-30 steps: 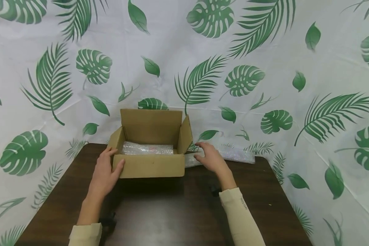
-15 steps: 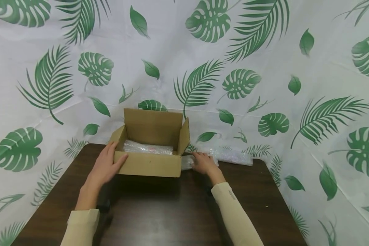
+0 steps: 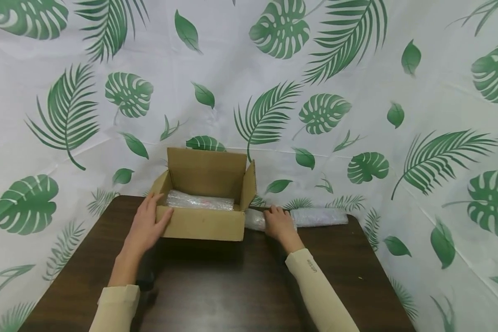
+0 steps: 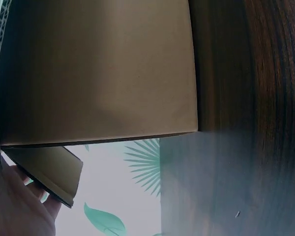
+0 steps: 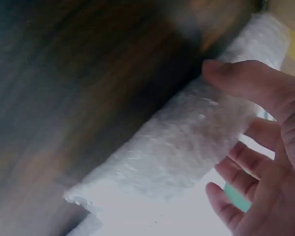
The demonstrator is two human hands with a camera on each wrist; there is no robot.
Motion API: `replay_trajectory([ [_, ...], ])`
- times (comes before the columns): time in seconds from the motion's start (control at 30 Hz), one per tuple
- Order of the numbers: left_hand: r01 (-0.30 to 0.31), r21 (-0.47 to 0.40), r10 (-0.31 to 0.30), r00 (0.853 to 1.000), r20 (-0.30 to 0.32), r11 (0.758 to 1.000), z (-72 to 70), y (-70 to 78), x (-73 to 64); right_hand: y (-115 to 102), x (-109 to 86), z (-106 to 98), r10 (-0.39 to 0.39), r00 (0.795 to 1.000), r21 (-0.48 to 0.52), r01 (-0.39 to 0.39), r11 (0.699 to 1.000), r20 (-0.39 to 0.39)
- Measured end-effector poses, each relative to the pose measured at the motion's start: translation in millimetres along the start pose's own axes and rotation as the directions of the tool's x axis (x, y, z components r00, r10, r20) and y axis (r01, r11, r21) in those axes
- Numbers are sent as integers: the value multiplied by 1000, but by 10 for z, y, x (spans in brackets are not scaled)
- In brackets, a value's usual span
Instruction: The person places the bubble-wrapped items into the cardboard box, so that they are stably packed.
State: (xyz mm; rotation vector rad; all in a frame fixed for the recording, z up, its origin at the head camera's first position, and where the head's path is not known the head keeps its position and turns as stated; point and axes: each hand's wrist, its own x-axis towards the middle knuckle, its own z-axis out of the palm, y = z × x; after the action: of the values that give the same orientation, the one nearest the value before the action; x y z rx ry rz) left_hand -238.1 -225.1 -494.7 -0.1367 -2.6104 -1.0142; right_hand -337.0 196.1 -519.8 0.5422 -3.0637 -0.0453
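An open cardboard box stands near the back of the table with its flaps up. My left hand holds its left front corner, thumb over the front flap and fingers along the left flap. Inside the box lies a clear bubble-wrapped bundle. Right of the box, my right hand grips a second bubble-wrapped bundle. The right wrist view has the thumb on the near side of this bundle and the fingers on its far side. What is inside the wrap is hidden.
Another long bubble-wrapped bundle lies at the table's back right, beyond the right hand. The dark wooden table reaches toward the person. Behind it hangs a white leaf-print cloth. A tiny scrap lies at the right.
The right hand has come down from above the bundle beside the box and closed on it. The far-right bundle has shifted slightly. The left hand stays at the box corner.
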Motion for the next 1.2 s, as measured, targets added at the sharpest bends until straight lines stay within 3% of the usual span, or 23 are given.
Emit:
replay_trajectory([
  [0.13,-9,-18,8,1000,-28,1000,41,-27,-17,83,-69,55,3,1000,26,-3,1000,-10],
  [0.27,0,-30,-1,1000,-27,1000,100,-50,-52,263,-168,69,35,999,181,-36,983,6],
  [0.37,5,-33,-6,999,-39,999,121,-65,-73,390,-232,-6,64,998,318,-66,946,16],
  [0.57,-1,-35,-1,998,-55,999,88,-50,-64,529,-298,-371,108,992,499,-63,864,-62],
  [0.77,-19,-35,17,997,-77,999,89,-53,-64,479,-335,-864,131,965,551,17,834,-228],
  [0.9,-10,-39,7,997,-80,999,89,-73,-51,369,-319,-1194,132,921,534,91,840,-366],
  [1.07,-22,-56,16,994,-105,998,114,-89,-21,150,-236,-1657,57,870,444,193,875,-490],
  [1.2,-43,-60,35,992,-121,997,133,-96,-16,-82,-172,-1991,-28,857,351,241,905,-515],
])
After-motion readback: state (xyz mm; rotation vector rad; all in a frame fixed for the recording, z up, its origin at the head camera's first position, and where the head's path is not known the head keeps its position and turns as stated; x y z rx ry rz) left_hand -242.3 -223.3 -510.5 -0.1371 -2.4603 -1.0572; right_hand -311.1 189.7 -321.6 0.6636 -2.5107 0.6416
